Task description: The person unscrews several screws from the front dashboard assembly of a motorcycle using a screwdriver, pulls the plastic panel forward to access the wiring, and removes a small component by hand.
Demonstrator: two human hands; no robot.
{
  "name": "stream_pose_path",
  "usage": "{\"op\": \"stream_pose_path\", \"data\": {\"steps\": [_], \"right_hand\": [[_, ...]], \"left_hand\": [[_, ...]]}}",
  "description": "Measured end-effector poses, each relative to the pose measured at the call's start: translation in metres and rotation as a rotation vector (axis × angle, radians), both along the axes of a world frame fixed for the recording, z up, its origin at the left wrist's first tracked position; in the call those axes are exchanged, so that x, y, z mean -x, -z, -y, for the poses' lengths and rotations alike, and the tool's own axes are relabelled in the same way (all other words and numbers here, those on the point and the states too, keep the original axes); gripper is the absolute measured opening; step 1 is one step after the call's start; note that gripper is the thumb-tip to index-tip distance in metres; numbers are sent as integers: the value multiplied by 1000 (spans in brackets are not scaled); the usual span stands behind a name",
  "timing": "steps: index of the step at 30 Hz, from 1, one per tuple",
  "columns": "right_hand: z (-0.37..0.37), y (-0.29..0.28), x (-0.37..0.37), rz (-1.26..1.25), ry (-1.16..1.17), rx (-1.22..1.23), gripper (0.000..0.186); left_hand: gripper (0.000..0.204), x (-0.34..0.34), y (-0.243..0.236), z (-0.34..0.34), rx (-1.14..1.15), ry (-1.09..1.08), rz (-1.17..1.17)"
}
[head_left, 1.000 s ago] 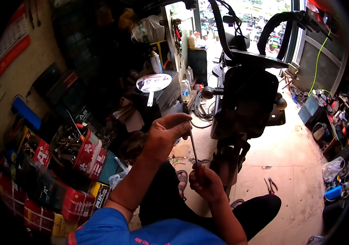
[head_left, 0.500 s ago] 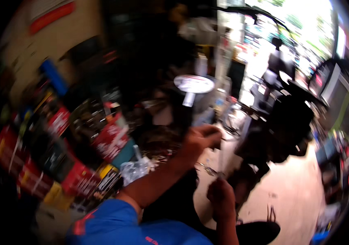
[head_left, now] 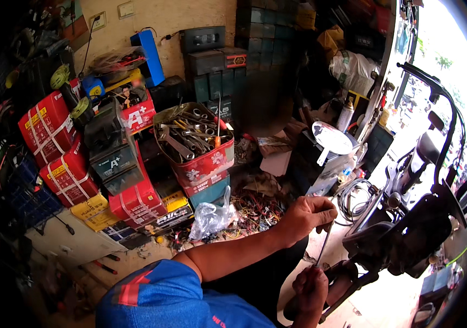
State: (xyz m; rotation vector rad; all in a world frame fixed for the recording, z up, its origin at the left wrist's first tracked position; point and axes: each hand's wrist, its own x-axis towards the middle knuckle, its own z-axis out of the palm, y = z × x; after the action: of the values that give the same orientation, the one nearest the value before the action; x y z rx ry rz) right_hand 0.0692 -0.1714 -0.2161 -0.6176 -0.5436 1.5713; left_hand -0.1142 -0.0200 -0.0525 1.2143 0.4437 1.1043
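Note:
A thin greyish rod-like piece (head_left: 325, 247) slants between my two hands; its exact kind cannot be made out. My left hand (head_left: 307, 218) is closed in a pinch at its upper end, fingertips pressed together. Below it, my right hand (head_left: 310, 287) is closed round the lower end, its fist hiding what is inside. Just right of both hands stands a dark two-wheeler frame (head_left: 408, 235), with a bent bar and cables above it. My right fist is close to the frame's lower bars; whether it touches them I cannot tell.
A red tin (head_left: 203, 169) full of wrenches and screwdrivers stands at centre left, among red battery boxes (head_left: 135, 205). A clear plastic bag (head_left: 211, 218) lies beside scattered wire bits (head_left: 258, 208). Behind my left hand are a white round hand fan (head_left: 332, 138) and coiled cable (head_left: 353, 199).
My view has swung, so the tool tin and boxes show more clearly. Both hands sit further right and lower in the picture, still holding the thin piece between them.

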Motion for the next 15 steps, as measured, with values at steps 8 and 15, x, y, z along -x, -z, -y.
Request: {"op": "stream_pose_path", "data": {"steps": [8,15], "right_hand": [[-2,-12,14,3,-100,-17,35],[-7,-44,31,178,-109,-53,44]], "left_hand": [[25,16,9,-6,-6,-41,-3],[32,18,11,-5,-39,-96,5]]}}
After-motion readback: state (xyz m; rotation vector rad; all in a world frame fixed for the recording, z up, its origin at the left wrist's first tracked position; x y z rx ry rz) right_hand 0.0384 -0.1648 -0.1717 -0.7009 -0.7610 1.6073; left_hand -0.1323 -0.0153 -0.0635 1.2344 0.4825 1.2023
